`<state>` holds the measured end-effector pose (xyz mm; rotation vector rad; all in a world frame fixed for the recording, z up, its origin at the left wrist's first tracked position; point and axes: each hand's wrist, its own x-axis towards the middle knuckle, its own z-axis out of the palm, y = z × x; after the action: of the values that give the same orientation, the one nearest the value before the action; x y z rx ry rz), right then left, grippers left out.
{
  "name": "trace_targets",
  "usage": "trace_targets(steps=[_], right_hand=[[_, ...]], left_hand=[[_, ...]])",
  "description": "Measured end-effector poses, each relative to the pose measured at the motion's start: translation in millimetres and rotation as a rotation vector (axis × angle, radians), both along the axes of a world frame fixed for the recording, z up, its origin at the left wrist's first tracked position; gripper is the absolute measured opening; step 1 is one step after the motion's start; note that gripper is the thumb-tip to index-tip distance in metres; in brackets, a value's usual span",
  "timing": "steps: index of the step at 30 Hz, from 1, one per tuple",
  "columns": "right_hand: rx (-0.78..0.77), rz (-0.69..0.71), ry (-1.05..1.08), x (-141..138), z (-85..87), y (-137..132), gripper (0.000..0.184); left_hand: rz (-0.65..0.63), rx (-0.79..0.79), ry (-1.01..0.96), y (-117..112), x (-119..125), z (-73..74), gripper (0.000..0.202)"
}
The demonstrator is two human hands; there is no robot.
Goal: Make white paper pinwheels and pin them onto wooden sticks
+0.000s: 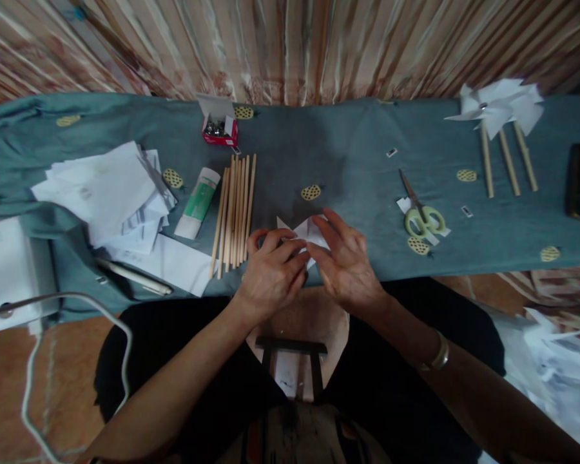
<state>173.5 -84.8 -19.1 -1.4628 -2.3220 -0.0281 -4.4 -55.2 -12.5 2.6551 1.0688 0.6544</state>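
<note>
A small white paper piece [303, 231] with pointed corners, like a pinwheel head, is held between both hands near the table's front edge. My left hand [274, 267] has its fingers curled over the paper's left side. From the right, my right hand [345, 261] pinches the paper with thumb and fingertips. The fingers hide its middle. Just left of my left hand lie several wooden sticks [234, 212] side by side. Beyond them, a red box [220, 132] stands with its lid up, showing shiny metal pins. A green and white glue tube [198, 203] lies beside the sticks.
White paper sheets [101, 193] are piled at the left, with a pen [135, 277] in front. A white device [12, 270] with a cable sits at the far left. Scissors [420, 216] lie right of my hands. Paper pinwheels [500, 106] on sticks lie at the back right.
</note>
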Motion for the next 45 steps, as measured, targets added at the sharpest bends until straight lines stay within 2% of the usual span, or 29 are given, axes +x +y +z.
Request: trace_targets(steps=[4, 12, 22, 28, 33, 39, 42, 45], right_hand=[[-0.009, 0.014, 0.007, 0, -0.9, 1, 0.027], [-0.174, -0.027, 0.253, 11, 1.9, -3, 0.040], [-0.024, -0.007, 0.032, 1, 0.8, 0, 0.028], [-0.013, -0.001, 0.031, -1, 0.5, 1, 0.028], [-0.047, -0.011, 0.076, 0, -2.5, 0, 0.028], [-0.124, -0.011, 0.233, 8, 3.8, -2, 0.046], [-0.126, -0.016, 0.308, 14, 8.9, -1, 0.042], [-0.098, -0.086, 0.393, 19, 12.3, 2, 0.034]], left_hand=[[0.009, -0.016, -0.026, 0, 0, -0.9, 0.016], [0.003, -0.041, -0.038, 0, -3, -2.8, 0.021], [-0.014, -0.021, -0.020, 0, -3, -0.7, 0.018], [-0.003, -0.006, 0.022, -2, -4, 0.2, 0.021], [0.005, -0.037, -0.004, -1, -3, -2.2, 0.018], [0.000, -0.059, 0.014, -1, -4, 1.6, 0.021], [-0.012, -0.052, 0.023, -1, -4, 1.6, 0.020], [-0.012, -0.041, 0.020, 0, -5, 1.5, 0.019]])
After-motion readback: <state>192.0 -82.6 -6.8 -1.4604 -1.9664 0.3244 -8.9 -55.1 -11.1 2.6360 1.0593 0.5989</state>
